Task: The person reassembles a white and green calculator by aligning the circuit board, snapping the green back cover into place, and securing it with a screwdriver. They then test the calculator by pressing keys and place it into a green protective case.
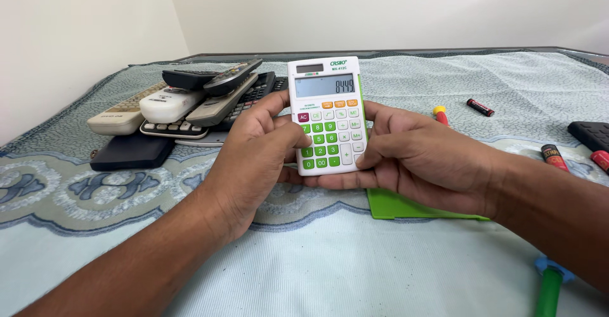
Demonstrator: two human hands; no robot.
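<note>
A white pocket calculator [326,95] with green and orange keys and a lit display is held upright above the cloth. My left hand [254,158] grips its left side, thumb resting on the green number keys. My right hand [422,158] holds its right side and lower edge, thumb on the keys at the lower right. A flat green cover [396,206] lies on the cloth just under my right hand.
A pile of remote controls [184,101] and a black keyboard sits at the back left, with a dark flat case [130,152] in front. Loose batteries [480,107] lie at right, plus a black object [591,134], a red-yellow screwdriver [440,114] and a green-blue tool [550,285].
</note>
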